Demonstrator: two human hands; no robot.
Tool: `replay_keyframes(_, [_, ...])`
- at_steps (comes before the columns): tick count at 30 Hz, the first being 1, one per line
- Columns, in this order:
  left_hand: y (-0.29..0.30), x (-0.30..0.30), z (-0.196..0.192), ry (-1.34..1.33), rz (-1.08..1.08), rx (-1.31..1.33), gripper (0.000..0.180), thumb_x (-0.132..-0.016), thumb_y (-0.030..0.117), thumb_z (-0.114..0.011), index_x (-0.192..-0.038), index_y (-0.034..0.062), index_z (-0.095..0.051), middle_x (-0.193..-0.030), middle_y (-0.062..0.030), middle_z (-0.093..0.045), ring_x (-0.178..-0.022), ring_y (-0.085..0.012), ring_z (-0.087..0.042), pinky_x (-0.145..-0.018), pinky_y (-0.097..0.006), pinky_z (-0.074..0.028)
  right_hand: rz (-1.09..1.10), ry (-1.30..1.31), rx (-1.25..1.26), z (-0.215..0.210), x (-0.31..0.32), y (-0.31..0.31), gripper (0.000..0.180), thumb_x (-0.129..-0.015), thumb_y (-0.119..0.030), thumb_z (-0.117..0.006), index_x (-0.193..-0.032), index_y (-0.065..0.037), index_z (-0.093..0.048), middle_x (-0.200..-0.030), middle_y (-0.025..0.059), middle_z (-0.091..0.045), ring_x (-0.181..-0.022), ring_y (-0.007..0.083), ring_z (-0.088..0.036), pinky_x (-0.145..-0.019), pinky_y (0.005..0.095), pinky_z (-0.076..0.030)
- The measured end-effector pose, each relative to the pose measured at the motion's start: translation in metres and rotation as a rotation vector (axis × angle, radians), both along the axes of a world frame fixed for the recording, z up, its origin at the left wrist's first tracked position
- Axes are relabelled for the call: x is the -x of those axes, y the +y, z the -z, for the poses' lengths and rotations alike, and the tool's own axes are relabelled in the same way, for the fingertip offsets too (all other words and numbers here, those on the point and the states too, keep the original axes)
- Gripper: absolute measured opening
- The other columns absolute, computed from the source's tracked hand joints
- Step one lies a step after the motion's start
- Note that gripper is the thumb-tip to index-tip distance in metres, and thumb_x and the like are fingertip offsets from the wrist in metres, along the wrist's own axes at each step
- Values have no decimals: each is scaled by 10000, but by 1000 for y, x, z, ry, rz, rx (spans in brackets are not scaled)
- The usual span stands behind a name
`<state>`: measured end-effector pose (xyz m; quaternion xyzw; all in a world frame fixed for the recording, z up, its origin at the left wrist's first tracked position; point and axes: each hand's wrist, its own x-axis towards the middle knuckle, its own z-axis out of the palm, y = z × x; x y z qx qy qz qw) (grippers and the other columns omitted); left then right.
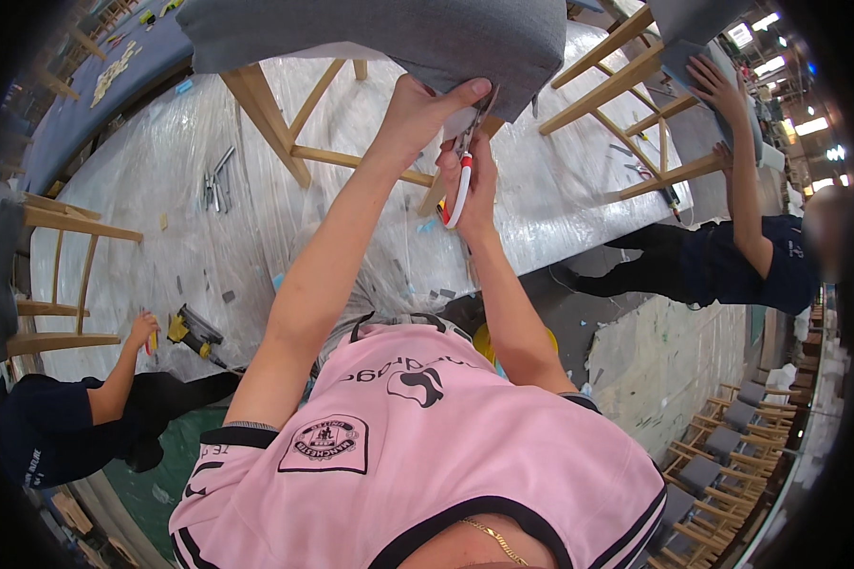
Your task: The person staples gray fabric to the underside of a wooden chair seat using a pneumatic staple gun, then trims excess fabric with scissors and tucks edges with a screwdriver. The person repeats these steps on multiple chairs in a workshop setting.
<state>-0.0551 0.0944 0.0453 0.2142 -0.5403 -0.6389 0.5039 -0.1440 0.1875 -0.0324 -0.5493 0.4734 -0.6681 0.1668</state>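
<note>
An upturned wooden chair with a grey upholstered seat [380, 38] lies on a table wrapped in clear plastic film [190, 218]. My left hand [425, 106] pinches the grey fabric at the seat's near edge, thumb pressed on the cloth. Just beside and below it, my right hand [474, 180] grips a hand tool with a red and white handle [459, 190], its metal tip up against the same edge. Whether it is scissors or pliers I cannot tell. The pale wooden legs [275, 123] stick out toward the left.
A person in dark clothes at the left reaches toward a yellow power tool [192, 329] near another wooden chair [57, 275]. At the right, another person's hands [721, 90] press on a second grey seat. Metal strips [216, 180] lie on the film. Finished chairs [721, 446] stand lower right.
</note>
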Motion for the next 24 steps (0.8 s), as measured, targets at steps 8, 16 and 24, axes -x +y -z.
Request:
replay_keyframes(8, [-5,-2,3,-38,34,-31,488,-796,320,-920,-1121,12,-726,-1083,-65,-740,-1014,-158,-664,-928,-305,-493,75,41,-48,1,1,3,441,-979,-371,-718,-1146,20,-603,-805,54,-603,-721,147,-562,-698,294,-478])
replay_keyframes(16, [-4,1,3,-47,12,-55,477,-794,316,-920,-1110,14,-728,-1080,-69,-740,-1020,-156,-661,-928,-307,-490,86,-20,-39,14,-1,0,432,-971,-315,-745,-1184,38,-615,-792,38,-590,-709,108,-552,-668,254,-477])
replay_keyframes(24, [-6,2,6,-49,-19,-45,402,-794,308,-919,-1035,28,-760,-1020,-61,-756,-967,-146,-679,-891,-298,-506,94,-45,-88,10,-3,5,430,-965,-316,-759,-1170,45,-645,-758,18,-596,-667,66,-522,-623,221,-455])
